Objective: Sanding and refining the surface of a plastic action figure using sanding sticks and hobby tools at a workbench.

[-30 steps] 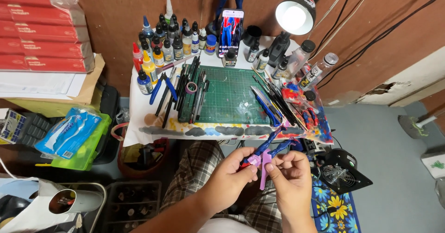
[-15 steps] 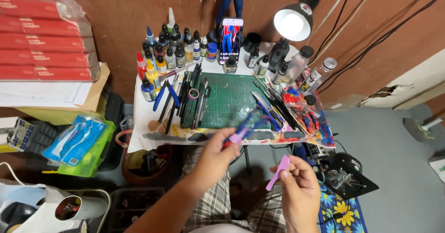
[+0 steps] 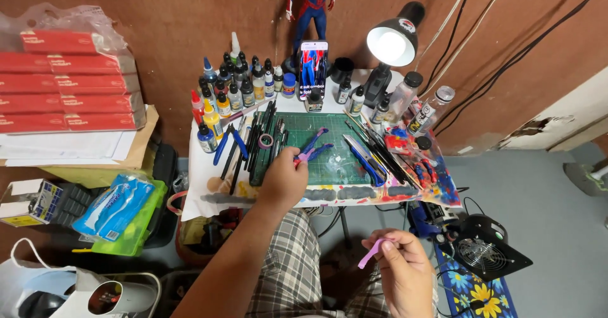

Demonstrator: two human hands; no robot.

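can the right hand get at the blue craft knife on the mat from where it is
Probably yes: the right hand hangs below the table edge, pinching a small pink piece, and nothing stands between it and the blue craft knife, though its fingers are occupied.

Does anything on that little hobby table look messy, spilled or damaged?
Yes. The white table's front and right edges are smeared with dried paint in many colours, and the wall's surface is chipped at lower right. The bottles stand upright; nothing looks freshly spilled. The left hand is at the blue-handled nippers; the right hand pinches a pink part.
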